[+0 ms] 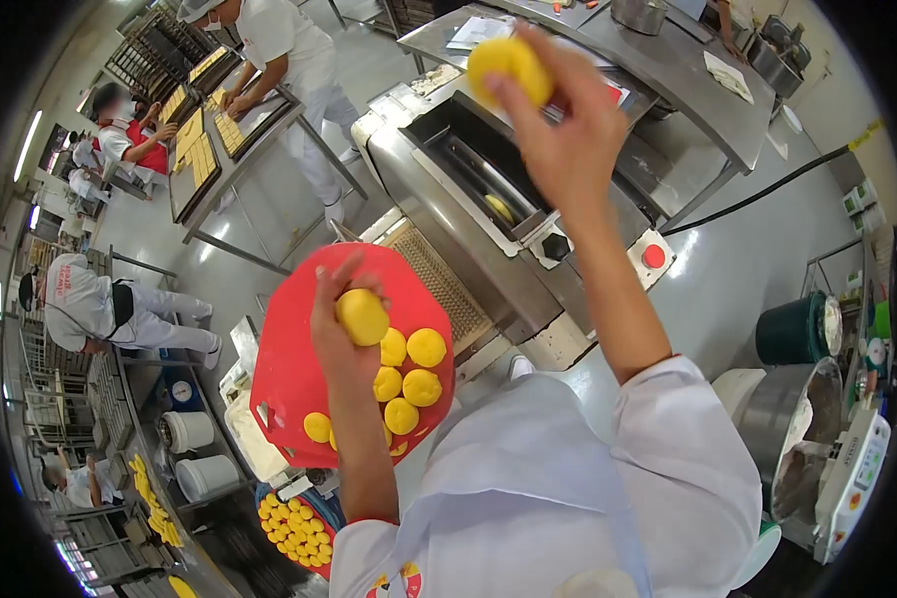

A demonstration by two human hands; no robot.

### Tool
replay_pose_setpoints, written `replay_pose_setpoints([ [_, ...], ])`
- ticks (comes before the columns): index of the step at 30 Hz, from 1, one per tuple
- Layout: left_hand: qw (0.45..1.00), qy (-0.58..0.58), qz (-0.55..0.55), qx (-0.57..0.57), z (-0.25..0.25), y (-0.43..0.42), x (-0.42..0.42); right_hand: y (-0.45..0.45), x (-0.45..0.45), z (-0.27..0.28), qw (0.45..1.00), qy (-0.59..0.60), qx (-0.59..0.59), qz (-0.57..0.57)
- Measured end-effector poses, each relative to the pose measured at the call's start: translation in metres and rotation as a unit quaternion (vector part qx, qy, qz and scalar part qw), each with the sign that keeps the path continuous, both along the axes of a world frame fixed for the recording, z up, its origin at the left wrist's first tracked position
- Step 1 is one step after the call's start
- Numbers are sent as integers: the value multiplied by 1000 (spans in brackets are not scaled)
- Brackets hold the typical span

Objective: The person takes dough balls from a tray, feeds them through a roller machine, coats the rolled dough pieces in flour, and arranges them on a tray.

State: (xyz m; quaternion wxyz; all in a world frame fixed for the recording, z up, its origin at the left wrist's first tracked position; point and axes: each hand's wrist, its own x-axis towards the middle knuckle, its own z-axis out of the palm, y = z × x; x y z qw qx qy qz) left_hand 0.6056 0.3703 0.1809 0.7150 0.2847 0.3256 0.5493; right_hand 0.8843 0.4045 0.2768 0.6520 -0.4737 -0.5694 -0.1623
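Observation:
My right hand (568, 130) is raised over the steel machine, its fingers closed around a yellow dough ball (509, 72). Below it, another yellow piece (499, 207) lies inside the dark trough (473, 149) of the dough roller machine (448, 214). My left hand (334, 329) holds a second yellow dough ball (362, 317) above a red tray (294, 299). Several more dough balls (421, 388) rest on that tray, some partly hidden by my left forearm.
A red emergency button (653, 257) sits on the machine's right side. Many dough balls fill a container (297, 528) at lower left. Co-workers (279, 60) handle trays of dough pieces (197, 149) at upper left. A steel table (668, 75) stands behind the machine; a scale (852, 488) is at right.

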Motion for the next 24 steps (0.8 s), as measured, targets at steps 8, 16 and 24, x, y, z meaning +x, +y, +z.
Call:
replay_pose_setpoints([
  [8, 998, -38, -42, -31, -30, -27, -3, 7, -34, -87, 911, 31, -389, 135],
  [16, 963, 204, -112, 133, -16, -32, -21, -40, -41, -30, 974, 45, -201, 97],
  [24, 616, 751, -182, 156, -150, -27, -95, -14, 40, -105, 941, -204, -221, -157],
])
